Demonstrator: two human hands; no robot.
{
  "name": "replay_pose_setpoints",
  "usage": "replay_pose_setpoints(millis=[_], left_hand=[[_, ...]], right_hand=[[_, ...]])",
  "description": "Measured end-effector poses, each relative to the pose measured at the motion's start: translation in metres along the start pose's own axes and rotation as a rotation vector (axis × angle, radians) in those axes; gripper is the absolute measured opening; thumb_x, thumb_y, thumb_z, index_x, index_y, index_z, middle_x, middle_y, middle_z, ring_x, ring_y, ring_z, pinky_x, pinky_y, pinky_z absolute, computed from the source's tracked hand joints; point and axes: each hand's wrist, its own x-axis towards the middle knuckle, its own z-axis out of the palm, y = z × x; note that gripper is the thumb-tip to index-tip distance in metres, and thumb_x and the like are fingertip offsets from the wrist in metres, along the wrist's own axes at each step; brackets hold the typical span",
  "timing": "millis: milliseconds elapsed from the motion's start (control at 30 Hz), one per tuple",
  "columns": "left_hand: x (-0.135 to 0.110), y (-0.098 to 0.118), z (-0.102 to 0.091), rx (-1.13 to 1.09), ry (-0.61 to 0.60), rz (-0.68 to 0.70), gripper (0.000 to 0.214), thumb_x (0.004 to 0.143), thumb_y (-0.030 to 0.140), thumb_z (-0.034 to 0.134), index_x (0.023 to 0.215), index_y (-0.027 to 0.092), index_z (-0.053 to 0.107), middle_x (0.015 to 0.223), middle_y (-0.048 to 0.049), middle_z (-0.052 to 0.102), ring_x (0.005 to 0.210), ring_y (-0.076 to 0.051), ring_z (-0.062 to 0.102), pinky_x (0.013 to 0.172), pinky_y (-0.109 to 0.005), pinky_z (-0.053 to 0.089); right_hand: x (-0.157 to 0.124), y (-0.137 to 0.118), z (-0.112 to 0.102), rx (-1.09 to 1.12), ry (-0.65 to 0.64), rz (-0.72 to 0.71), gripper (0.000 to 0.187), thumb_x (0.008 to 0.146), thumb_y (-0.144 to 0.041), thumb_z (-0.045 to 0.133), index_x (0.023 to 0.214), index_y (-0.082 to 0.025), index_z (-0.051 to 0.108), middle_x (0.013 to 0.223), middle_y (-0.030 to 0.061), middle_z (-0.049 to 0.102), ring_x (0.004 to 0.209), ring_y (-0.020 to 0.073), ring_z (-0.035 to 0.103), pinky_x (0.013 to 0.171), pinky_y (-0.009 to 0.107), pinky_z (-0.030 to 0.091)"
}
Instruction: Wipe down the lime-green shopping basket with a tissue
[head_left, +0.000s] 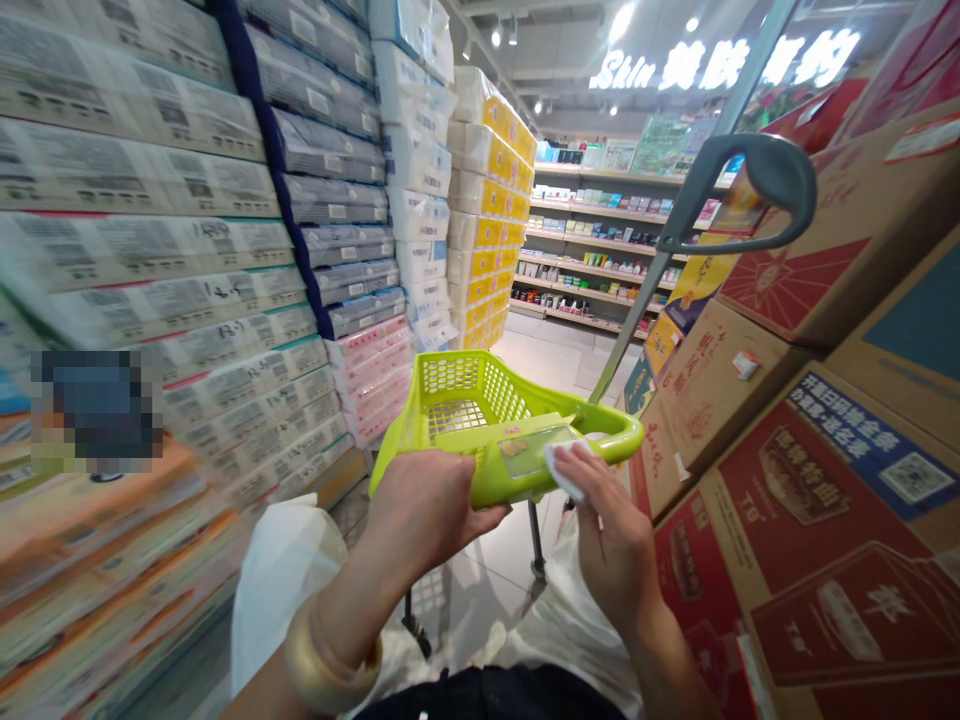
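Observation:
A lime green plastic shopping cart (491,487) with perforated basket walls stands right in front of me. My left hand (431,510), with a gold bangle on the wrist, is closed over the near left part of its rim, thumb below. My right hand (613,525) presses a small white wipe (564,472) to the near rim on the right, beside a clear label panel (529,450). What the wipe is made of, paper or cloth, I cannot tell. A grey handle (804,195) on a metal pole rises behind the cart's right side.
Stacked tissue packs (424,190) and yellow-and-white packs (487,230) line the left side. Cardboard boxes (765,370) and red cartons (817,500) crowd the right. Shelves of small products (592,235) stand at the back, beyond a tiled floor (551,345).

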Motion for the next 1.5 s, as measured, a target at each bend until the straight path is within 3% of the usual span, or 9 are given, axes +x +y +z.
replay_pose_setpoints(millis=[133, 333, 533, 767, 967, 1167, 1367, 1500], left_hand=[[0.0, 0.0, 0.001, -0.001, 0.022, 0.013, 0.038, 0.078, 0.057, 0.058, 0.072, 0.022, 0.071, 0.072, -0.0103, 0.074, 0.067, -0.028, 0.068, 0.061, -0.035, 0.051], [0.0, -0.003, 0.001, -0.019, 0.018, 0.006, 0.041, 0.076, 0.058, 0.057, 0.073, 0.02, 0.071, 0.072, -0.0122, 0.073, 0.068, -0.03, 0.07, 0.061, -0.037, 0.051], [0.001, -0.005, 0.0, 0.006, 0.007, 0.004, 0.041, 0.077, 0.057, 0.056, 0.072, 0.02, 0.071, 0.073, -0.0131, 0.073, 0.07, -0.033, 0.07, 0.061, -0.038, 0.051], [0.0, -0.007, 0.0, 0.004, 0.014, 0.018, 0.043, 0.077, 0.059, 0.055, 0.075, 0.019, 0.071, 0.074, -0.0137, 0.073, 0.071, -0.033, 0.07, 0.061, -0.038, 0.05], [-0.001, -0.012, 0.001, 0.017, 0.032, 0.03, 0.044, 0.078, 0.06, 0.054, 0.073, 0.019, 0.07, 0.071, -0.0127, 0.072, 0.069, -0.032, 0.069, 0.059, -0.036, 0.048], [-0.001, -0.015, 0.002, 0.029, 0.031, 0.038, 0.044, 0.078, 0.061, 0.052, 0.071, 0.02, 0.069, 0.072, -0.0121, 0.072, 0.069, -0.031, 0.068, 0.059, -0.035, 0.046], [-0.001, -0.017, 0.003, 0.061, 0.043, 0.042, 0.045, 0.079, 0.061, 0.052, 0.07, 0.021, 0.068, 0.071, -0.0109, 0.071, 0.068, -0.03, 0.067, 0.057, -0.035, 0.045], [-0.001, -0.02, 0.004, 0.073, 0.067, 0.062, 0.045, 0.079, 0.062, 0.053, 0.069, 0.02, 0.068, 0.07, -0.0104, 0.07, 0.067, -0.029, 0.067, 0.057, -0.034, 0.043]], right_hand=[[0.001, 0.009, -0.002, -0.08, 0.096, 0.126, 0.034, 0.096, -0.015, 0.044, 0.122, -0.024, 0.064, 0.123, 0.0089, 0.068, 0.126, 0.0252, 0.057, 0.108, 0.05, 0.045], [0.0, -0.01, 0.006, 0.042, -0.03, -0.075, 0.041, 0.093, -0.007, 0.043, 0.123, -0.026, 0.063, 0.124, 0.0056, 0.069, 0.126, 0.0215, 0.057, 0.109, 0.045, 0.046], [0.001, 0.01, 0.001, -0.08, 0.12, 0.119, 0.034, 0.095, -0.013, 0.044, 0.12, -0.023, 0.065, 0.122, 0.0093, 0.069, 0.124, 0.0251, 0.058, 0.107, 0.05, 0.046], [0.0, -0.015, 0.011, 0.063, -0.05, -0.094, 0.04, 0.093, -0.008, 0.043, 0.123, -0.026, 0.063, 0.122, 0.0061, 0.07, 0.125, 0.0219, 0.058, 0.107, 0.045, 0.047], [0.0, 0.01, 0.003, -0.067, 0.14, 0.122, 0.034, 0.096, -0.014, 0.044, 0.121, -0.024, 0.065, 0.122, 0.0093, 0.069, 0.125, 0.0248, 0.058, 0.106, 0.051, 0.047], [-0.001, -0.007, 0.012, 0.026, 0.01, -0.072, 0.041, 0.093, -0.005, 0.043, 0.122, -0.024, 0.063, 0.123, 0.0064, 0.069, 0.125, 0.0216, 0.058, 0.109, 0.045, 0.046], [0.001, 0.008, 0.008, -0.052, 0.152, 0.111, 0.035, 0.095, -0.012, 0.044, 0.12, -0.023, 0.065, 0.121, 0.0094, 0.069, 0.125, 0.0246, 0.058, 0.107, 0.05, 0.046], [0.001, -0.003, 0.009, 0.024, 0.034, -0.01, 0.038, 0.094, -0.009, 0.044, 0.122, -0.024, 0.065, 0.123, 0.0075, 0.069, 0.125, 0.0228, 0.058, 0.108, 0.046, 0.047]])
